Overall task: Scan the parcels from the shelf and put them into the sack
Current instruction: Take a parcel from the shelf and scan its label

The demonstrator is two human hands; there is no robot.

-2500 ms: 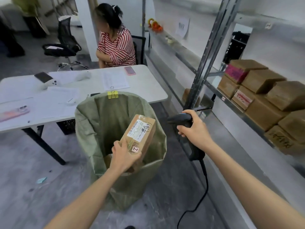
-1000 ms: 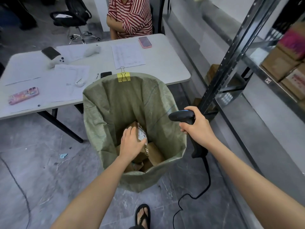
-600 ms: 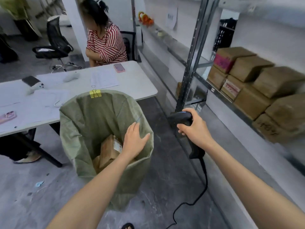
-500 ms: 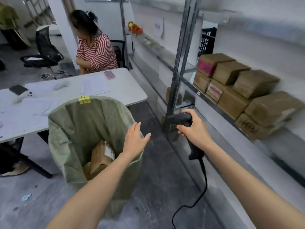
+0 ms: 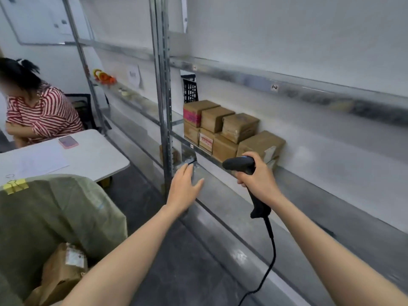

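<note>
1. At the left edge of the frame, a seated person in a red-and-white striped top (image 5: 44,115) is behind a white table (image 5: 99,155). A pink phone (image 5: 68,142) and a sheet of paper (image 5: 42,161) lie on the table.
2. In the lower left, the green sack (image 5: 55,217) stands open just in front of the table, with a yellow binder clip (image 5: 15,186) on its rim. One brown parcel (image 5: 64,268) with a white label lies tilted inside it.
3. At the centre, the left hand (image 5: 184,191) is in the air with its fingers straight and slightly spread, holding nothing. It is between the sack and the metal shelf (image 5: 320,186), in front of the shelf's upright post (image 5: 163,96).
4. Right of centre, more brown parcels (image 5: 227,129) are stacked two layers high on the shelf against the wall, apart from both hands.
5. Further right, the right hand (image 5: 260,182) has its fingers curled tight round the handle of a black scanner (image 5: 239,165), whose head points left. Its black cable (image 5: 270,239) hangs toward the bottom edge.
</note>
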